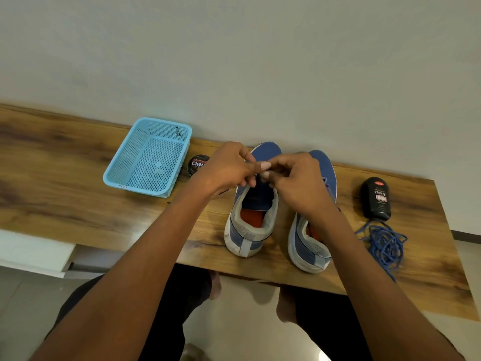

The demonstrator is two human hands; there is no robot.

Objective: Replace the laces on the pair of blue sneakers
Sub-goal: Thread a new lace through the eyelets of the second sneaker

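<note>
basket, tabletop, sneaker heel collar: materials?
Basket: likely moulded plastic, light blue, perforated walls. Tabletop: wood-grain look, smooth; possibly laminate. Left sneaker heel collar: looks like grey knit fabric over a white, scuffed rubbery sole.

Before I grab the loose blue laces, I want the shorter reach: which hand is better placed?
Probably the right hand. The blue laces lie piled at the table's right end, below the black polish bottle, beyond the right sneaker. The left hand would have to cross both sneakers.

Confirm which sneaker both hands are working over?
The left sneaker: left hand and right hand meet above its tongue. The right sneaker only lies under the right forearm, untouched by fingers.
</note>
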